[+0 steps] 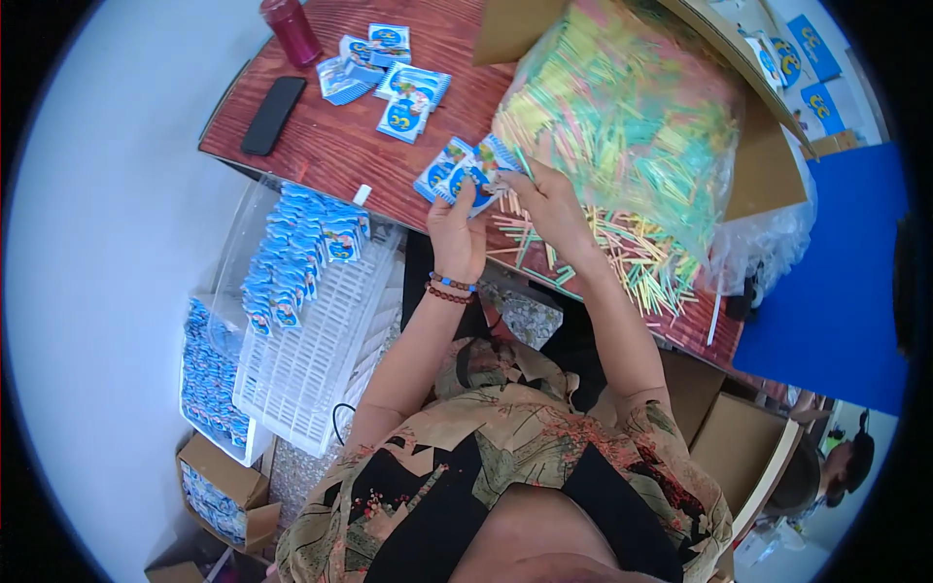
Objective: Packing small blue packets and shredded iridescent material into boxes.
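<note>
My left hand [455,238] is closed on a few small blue-and-white packets [447,163], fanned out over the table's front edge. Close against their right side, my right hand [559,209] pinches with thumb and index finger. A thin green straw [524,161] sticks up at those fingertips; what else they grip is hidden. More packets of the same kind [413,102] lie loose in small groups beyond my left hand. To the right, short pastel straws [641,262] spill from a large clear plastic bag [622,126] that rests in an opened cardboard box [773,175].
A black phone [273,117] and a red jar [292,37] stand at the table's left. Below, a white plastic crate [311,389] bears rows of packets, beside a white bin [258,442] full of them. A blue panel [826,291] is at right; another person [853,462] shows lower right.
</note>
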Demonstrator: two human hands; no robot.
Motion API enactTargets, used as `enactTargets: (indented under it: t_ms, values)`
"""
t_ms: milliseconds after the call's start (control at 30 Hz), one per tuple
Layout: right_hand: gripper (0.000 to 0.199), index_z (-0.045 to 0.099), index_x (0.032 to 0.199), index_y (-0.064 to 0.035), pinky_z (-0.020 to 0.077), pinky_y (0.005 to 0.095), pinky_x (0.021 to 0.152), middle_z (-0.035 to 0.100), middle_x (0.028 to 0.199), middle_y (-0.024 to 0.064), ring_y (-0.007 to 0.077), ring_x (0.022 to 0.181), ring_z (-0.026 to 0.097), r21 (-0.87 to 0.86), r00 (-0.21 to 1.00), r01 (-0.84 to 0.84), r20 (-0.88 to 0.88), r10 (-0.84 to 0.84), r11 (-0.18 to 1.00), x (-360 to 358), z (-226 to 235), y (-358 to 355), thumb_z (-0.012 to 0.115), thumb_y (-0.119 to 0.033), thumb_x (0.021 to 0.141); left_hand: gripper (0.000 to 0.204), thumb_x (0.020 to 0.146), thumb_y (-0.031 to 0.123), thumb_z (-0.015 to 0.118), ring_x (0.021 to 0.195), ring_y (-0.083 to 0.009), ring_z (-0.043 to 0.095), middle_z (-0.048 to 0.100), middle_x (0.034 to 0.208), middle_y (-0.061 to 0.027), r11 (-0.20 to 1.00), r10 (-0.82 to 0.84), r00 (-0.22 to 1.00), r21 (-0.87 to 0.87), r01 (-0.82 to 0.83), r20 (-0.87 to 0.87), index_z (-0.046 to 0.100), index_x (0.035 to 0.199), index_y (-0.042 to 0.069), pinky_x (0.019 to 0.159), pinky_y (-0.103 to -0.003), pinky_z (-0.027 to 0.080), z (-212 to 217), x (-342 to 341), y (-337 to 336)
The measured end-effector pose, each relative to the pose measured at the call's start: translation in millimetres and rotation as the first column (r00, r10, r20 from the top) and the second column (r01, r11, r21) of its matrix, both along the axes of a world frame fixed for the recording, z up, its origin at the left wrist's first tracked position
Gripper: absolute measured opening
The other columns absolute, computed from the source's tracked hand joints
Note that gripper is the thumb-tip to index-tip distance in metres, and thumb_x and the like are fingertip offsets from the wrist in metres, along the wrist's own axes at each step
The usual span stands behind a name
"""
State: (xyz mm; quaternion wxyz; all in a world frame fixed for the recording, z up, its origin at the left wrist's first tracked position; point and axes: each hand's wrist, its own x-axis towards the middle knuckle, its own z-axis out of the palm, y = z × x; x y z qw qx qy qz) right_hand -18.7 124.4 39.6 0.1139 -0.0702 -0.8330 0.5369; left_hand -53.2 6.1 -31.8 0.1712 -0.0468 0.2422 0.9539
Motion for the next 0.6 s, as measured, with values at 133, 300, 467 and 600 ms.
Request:
enactTargets:
  t_ms: [133,300,467,600]
  values:
    - [0.023,0.065,0.103,-0.0008,0.0399,0.0279,0.057,0.057,0.069,0.0,0.007,0.064,0.048,0.097,0.994,-0.109,0.03,0.107,0.989,-67,-11,-16,0.054,-0.019,0.094,0.02,0.093,0.007,0.055,0.104,-0.018,0.06,0.062,0.112,-0.006,0.994,0.103,0.994,0.024,-0.102,-0.039,0.056,0.113,0.005,0.088,-0.037,0.05,-6,-50,-35]
    - [0.03,0.065,0.105,-0.0016,0.0394,0.0341,0.054,0.057,0.063,0.0056,0.0122,0.058,0.051,-0.121,0.953,-0.279,-0.154,0.26,0.953,-109,2,-40,0.055,-0.026,0.092,0.02,0.095,0.011,0.052,0.107,-0.0189,0.059,0.061,0.115,-0.0106,0.972,0.202,0.95,-0.072,-0.225,-0.24,0.055,0.112,0.0,0.092,-0.037,0.048,8,-91,-66]
    - [0.032,0.065,0.097,-0.0013,0.0432,0.0425,0.064,0.061,0.073,0.0189,0.0307,0.07,0.059,0.235,0.983,-0.175,-0.005,0.181,0.956,-149,-23,-41,0.051,-0.03,0.092,0.018,0.091,0.008,0.059,0.093,-0.0156,0.062,0.064,0.103,-0.0075,0.964,0.208,0.975,-0.154,-0.218,-0.079,0.057,0.106,-0.002,0.084,-0.029,0.05,-15,-119,-77]
    - [0.034,0.062,0.096,-0.0007,0.0458,0.0455,0.071,0.064,0.085,0.0206,0.0361,0.08,0.061,0.361,0.986,-0.154,0.118,0.118,0.92,-184,-33,-29,0.05,-0.032,0.092,0.026,0.089,0.011,0.063,0.085,-0.012,0.058,0.061,0.102,-0.006,0.828,0.294,0.932,-0.431,-0.36,-0.214,0.058,0.11,-0.003,0.073,-0.024,0.048,-26,-137,-75]
